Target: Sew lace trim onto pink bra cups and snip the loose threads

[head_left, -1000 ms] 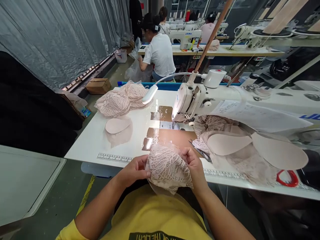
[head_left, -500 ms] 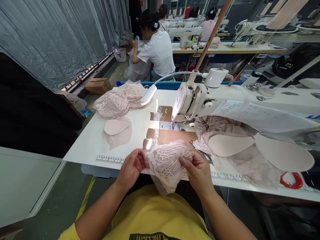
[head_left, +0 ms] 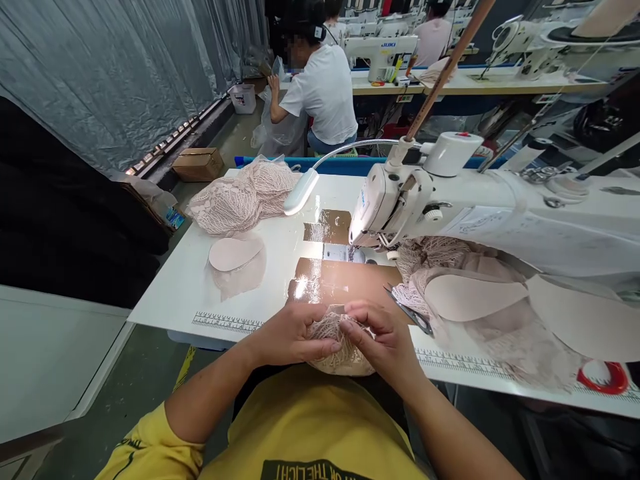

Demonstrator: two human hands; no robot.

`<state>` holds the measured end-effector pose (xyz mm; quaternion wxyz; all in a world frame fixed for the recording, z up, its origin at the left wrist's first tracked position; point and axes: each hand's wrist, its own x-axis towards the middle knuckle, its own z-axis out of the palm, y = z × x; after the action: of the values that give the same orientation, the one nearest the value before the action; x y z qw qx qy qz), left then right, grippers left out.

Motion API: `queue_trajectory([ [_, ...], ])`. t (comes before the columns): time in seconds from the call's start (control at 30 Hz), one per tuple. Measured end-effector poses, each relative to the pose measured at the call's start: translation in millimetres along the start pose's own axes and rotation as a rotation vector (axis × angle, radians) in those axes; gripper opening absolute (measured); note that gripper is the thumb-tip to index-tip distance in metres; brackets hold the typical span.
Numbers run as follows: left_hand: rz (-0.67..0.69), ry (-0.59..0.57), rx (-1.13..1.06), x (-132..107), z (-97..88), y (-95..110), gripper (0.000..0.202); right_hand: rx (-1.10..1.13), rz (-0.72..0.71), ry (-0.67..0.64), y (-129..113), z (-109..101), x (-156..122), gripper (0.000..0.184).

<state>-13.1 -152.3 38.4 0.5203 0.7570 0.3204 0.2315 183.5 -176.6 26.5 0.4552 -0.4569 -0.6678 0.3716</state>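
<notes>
A piece of pale pink lace fabric (head_left: 340, 360) is bunched between my two hands at the table's front edge, close to my body. My left hand (head_left: 295, 333) grips its left side, thumb across the front. On the right side, my right hand (head_left: 383, 340) pinches the upper edge with thumb and fingers. Part of the lace is hidden behind the fingers. Just beyond my hands lies the brown taped strip (head_left: 350, 277) in front of the sewing machine (head_left: 380, 200). Scissors (head_left: 413, 313) rest right of my right hand.
Stacked lace pieces (head_left: 245, 193) lie at the back left, with an oval pad (head_left: 235, 253) on sheer fabric nearer. More oval pads (head_left: 475, 298) and lace lie at right, near a red ring (head_left: 605, 380). A lamp (head_left: 301, 190) overhangs the table. A co-worker (head_left: 325, 93) sits beyond.
The lace was spread between my hands; now it is bunched lower and folded. My left hand has moved right, close to my right hand. The view has shifted slightly.
</notes>
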Motion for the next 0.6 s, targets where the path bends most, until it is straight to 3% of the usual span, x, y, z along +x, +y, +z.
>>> queue_trajectory([
  [0.33,-0.015,0.03,-0.088,19.8,-11.7,1.6,0.025,-0.022,0.051,0.104,-0.5,-3.1,14.3,0.017],
  [0.6,-0.03,0.001,-0.16,31.5,-12.7,-1.2,0.024,0.067,0.277,-0.06,5.1,-15.6,23.1,0.018],
])
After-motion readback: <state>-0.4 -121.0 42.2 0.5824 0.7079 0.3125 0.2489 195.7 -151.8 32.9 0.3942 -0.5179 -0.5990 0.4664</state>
